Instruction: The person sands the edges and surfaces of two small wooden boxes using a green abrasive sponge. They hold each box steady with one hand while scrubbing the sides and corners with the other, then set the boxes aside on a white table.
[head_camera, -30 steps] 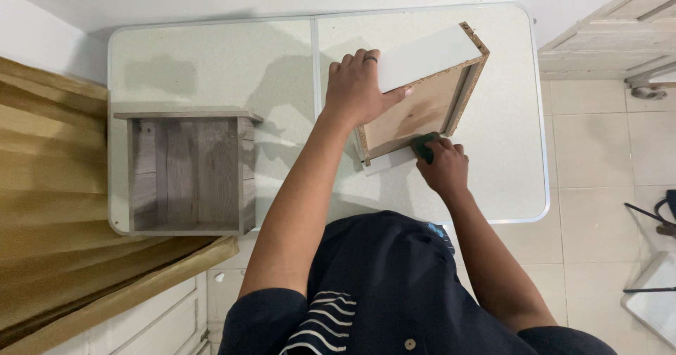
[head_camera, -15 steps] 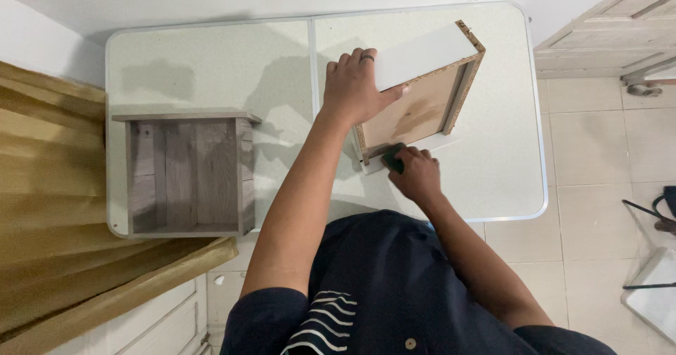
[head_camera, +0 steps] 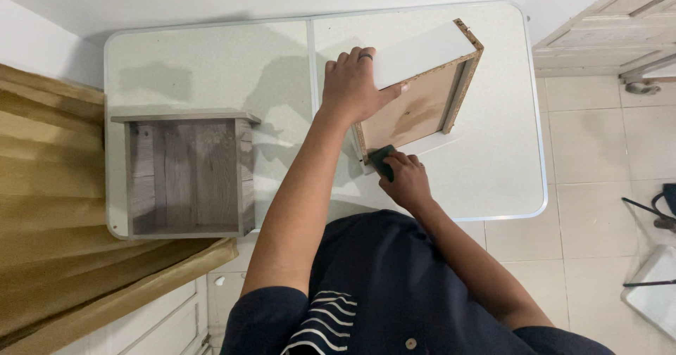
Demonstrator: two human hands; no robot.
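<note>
Left hand (head_camera: 359,87) clamped over top edge of drawer box (head_camera: 419,102), tilted on white table (head_camera: 211,66). Right hand (head_camera: 407,180) closed around dark green sanding pad (head_camera: 381,161), pressed at box's lower left corner. Grey wooden crate (head_camera: 184,173) well apart, table's left side.

Bright, even indoor lighting; soft shadows falling left of the arms across the white table (head_camera: 211,66); sharp focus, slight bending at frame edges.

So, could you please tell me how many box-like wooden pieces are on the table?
2: a grey wooden box at the table's left, and a white-fronted drawer held at its right.
</note>
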